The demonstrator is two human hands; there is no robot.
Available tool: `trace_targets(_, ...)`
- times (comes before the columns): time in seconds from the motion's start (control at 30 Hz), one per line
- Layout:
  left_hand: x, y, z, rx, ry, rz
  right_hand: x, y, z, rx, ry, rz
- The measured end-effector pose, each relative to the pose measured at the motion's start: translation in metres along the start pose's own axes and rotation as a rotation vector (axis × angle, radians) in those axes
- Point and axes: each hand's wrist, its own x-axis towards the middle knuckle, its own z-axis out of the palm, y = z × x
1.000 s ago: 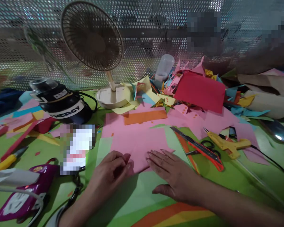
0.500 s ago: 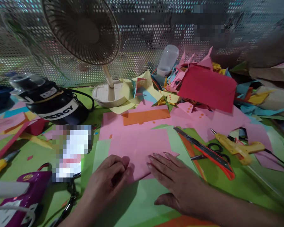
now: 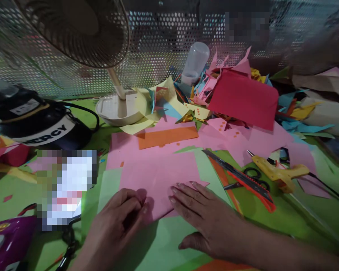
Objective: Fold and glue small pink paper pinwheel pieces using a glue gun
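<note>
A pink sheet of paper [image 3: 158, 171] with a folded near edge lies over light green paper [image 3: 169, 241] in front of me. My left hand [image 3: 121, 214] has its fingers curled and pinched at the sheet's near left edge; the exact grip is partly hidden behind the knuckles. Flat on the sheet's near right part rests my right hand [image 3: 197, 210], fingers stretched out and thumb apart. Just right of it are a red and black utility knife [image 3: 248, 184] and black-handled scissors [image 3: 254, 177], the knife lying across the scissors.
A yellow glue gun [image 3: 282, 171] lies at the right. Behind the pink sheet are an orange strip [image 3: 168, 136], paper scraps and a red sheet [image 3: 244, 99]. A fan [image 3: 115, 109] and a black device [image 3: 51, 128] stand back left. Nearer left are a blurred-out phone-like screen [image 3: 70, 188] and a purple object [image 3: 11, 237].
The view has shifted, so the scene sits further left and slightly higher in the picture. Both hands keep nearly the same pose on the pink paper.
</note>
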Motion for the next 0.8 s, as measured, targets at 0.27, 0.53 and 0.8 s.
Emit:
trace_targets(0.27, 0.0001, -0.0034, 0.0006, 0.022, -0.009, 0.003, 0.0021, -0.0010, -0.0005, 0.003, 0.031, -0.008)
trace_targets(0.53, -0.0038, -0.0080, 0.0032, 0.030, -0.041, -0.064, 0.0030, -0.0020, -0.0016, -0.018, 0.023, -0.006)
trace_targets(0.8, -0.0026, -0.0098, 0.0037, 0.017, -0.046, -0.058, 0.0041, -0.0017, -0.0029, 0.009, 0.000, 0.003)
